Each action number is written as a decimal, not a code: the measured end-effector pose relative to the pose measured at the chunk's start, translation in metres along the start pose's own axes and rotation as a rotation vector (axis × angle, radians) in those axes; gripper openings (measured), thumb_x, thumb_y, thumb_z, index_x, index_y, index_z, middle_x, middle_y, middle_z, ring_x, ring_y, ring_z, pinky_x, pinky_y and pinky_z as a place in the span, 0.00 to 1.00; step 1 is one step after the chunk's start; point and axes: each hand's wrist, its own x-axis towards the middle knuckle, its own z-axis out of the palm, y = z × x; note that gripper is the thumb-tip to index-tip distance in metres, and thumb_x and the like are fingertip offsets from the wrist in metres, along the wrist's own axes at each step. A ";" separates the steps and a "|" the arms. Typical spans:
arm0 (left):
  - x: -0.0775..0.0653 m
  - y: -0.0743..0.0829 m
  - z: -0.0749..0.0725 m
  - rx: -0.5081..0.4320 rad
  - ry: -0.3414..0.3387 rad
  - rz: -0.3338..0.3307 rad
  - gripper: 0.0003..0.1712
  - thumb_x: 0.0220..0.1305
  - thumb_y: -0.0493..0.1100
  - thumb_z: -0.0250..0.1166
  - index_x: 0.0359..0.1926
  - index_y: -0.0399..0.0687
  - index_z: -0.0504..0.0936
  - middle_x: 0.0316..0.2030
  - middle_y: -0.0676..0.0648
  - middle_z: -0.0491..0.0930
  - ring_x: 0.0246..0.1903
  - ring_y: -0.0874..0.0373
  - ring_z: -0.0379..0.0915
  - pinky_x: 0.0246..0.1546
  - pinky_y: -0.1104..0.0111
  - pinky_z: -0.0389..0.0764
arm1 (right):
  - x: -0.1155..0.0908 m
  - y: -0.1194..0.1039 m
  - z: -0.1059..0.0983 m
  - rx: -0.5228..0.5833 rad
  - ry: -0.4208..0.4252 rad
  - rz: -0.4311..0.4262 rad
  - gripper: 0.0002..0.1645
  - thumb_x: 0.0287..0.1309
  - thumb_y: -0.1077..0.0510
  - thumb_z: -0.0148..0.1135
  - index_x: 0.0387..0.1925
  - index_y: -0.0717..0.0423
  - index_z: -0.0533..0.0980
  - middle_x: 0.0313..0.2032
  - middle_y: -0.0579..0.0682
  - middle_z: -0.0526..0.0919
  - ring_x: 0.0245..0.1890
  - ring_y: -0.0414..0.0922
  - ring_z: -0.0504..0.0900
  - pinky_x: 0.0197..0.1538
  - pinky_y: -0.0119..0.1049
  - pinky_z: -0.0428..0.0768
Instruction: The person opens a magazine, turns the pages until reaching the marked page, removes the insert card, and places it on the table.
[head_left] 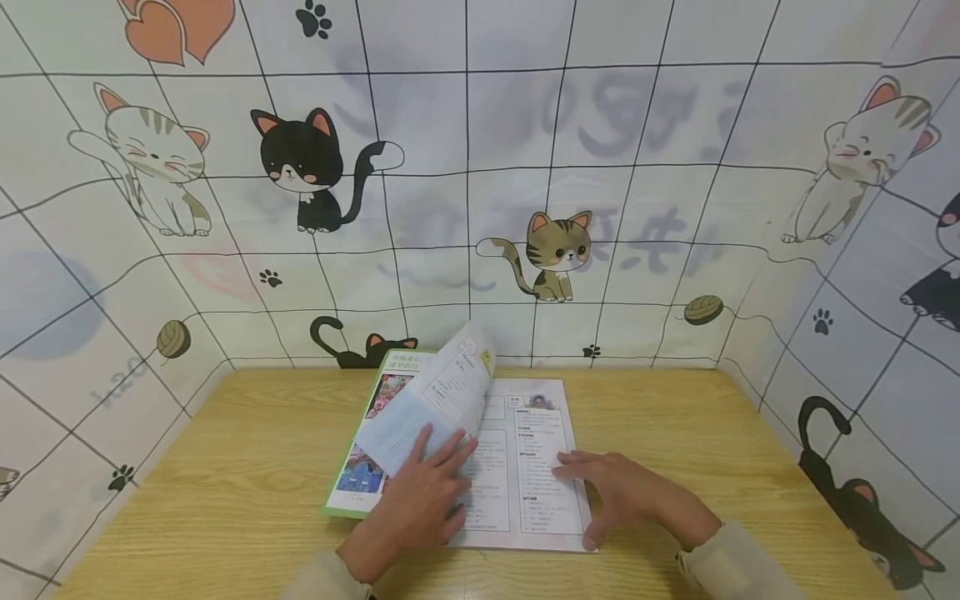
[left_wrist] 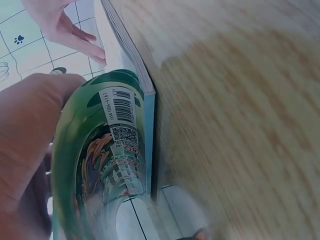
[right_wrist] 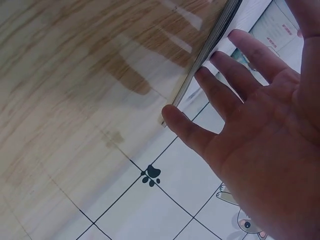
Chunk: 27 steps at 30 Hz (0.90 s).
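One book (head_left: 543,492) lies open on the one wooden surface (head_left: 217,475), between two hands, with one page (head_left: 442,392) curling up over its left half. The left hand (head_left: 422,500) lays its fingers, spread apart and nearly straight, on the lower part of that raised page. The right hand (head_left: 626,490) has its fingers loosely extended, slightly apart, touching the right edge of the book, its thumb by the lower corner. Two yarn balls (head_left: 703,310) are printed on the tiled-pattern wall (head_left: 427,275) behind.
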 end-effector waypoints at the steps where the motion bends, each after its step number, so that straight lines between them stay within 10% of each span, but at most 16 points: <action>1: 0.000 0.000 0.000 0.002 -0.008 -0.008 0.16 0.58 0.55 0.63 0.42 0.56 0.88 0.69 0.46 0.68 0.73 0.49 0.56 0.66 0.36 0.54 | 0.000 0.000 0.000 -0.002 0.000 0.000 0.57 0.29 0.39 0.82 0.65 0.54 0.74 0.69 0.57 0.70 0.68 0.59 0.68 0.64 0.63 0.65; 14: -0.005 0.000 0.003 -0.242 -0.128 -0.189 0.23 0.59 0.52 0.63 0.54 0.53 0.84 0.69 0.45 0.69 0.70 0.43 0.61 0.50 0.32 0.69 | 0.001 0.002 0.001 -0.005 -0.002 -0.001 0.58 0.29 0.38 0.81 0.65 0.54 0.74 0.69 0.57 0.69 0.69 0.58 0.67 0.65 0.62 0.64; 27: -0.004 -0.001 0.002 -0.323 -0.142 -0.226 0.24 0.60 0.51 0.63 0.55 0.49 0.83 0.68 0.43 0.70 0.69 0.40 0.62 0.44 0.34 0.75 | 0.000 0.001 0.000 -0.006 0.001 0.008 0.57 0.30 0.38 0.81 0.65 0.54 0.74 0.69 0.57 0.70 0.68 0.58 0.68 0.65 0.62 0.64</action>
